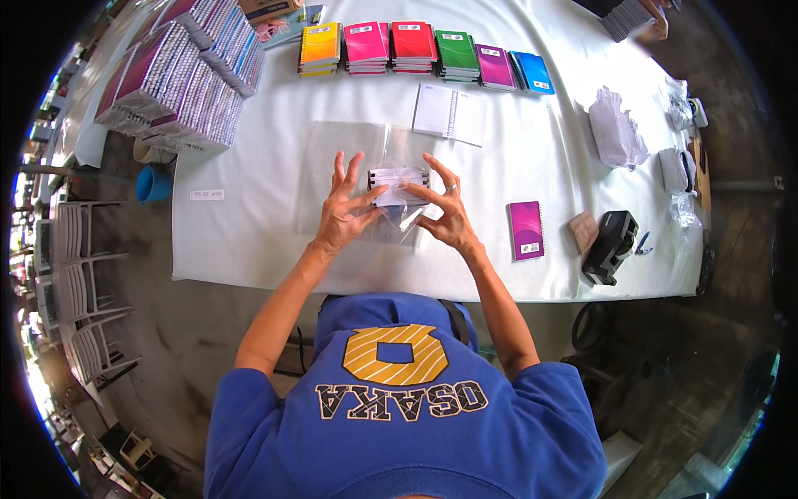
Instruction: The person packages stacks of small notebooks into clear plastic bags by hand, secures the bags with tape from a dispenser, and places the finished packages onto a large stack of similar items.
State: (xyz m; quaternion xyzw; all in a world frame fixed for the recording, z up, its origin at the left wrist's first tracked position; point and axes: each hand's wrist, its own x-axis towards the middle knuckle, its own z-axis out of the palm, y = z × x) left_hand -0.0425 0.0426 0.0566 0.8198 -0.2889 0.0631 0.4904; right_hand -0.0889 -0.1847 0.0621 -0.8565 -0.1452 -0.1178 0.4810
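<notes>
At the middle of the table, a small stack of notebooks point(386, 177) stands with its white page edges and dark bindings facing me. Clear plastic film point(391, 223) hangs in loose folds at its near side. My left hand point(341, 214) has its thumb and index finger pressed to the stack's left part, with the other fingers raised. From the other side, my right hand point(449, 218) presses an index finger on the stack, its thumb at the film's fold. Beneath them lie flat clear plastic sheets point(324, 166).
Notebook piles in yellow point(320, 46), pink, red, green point(456, 55), purple and blue line the far side. An open notebook point(432, 112) lies nearer. Right are a purple notebook point(525, 230), a black tape dispenser point(611, 247) and crumpled packaging point(615, 129). Tall notebook stacks point(179, 83) fill the far left.
</notes>
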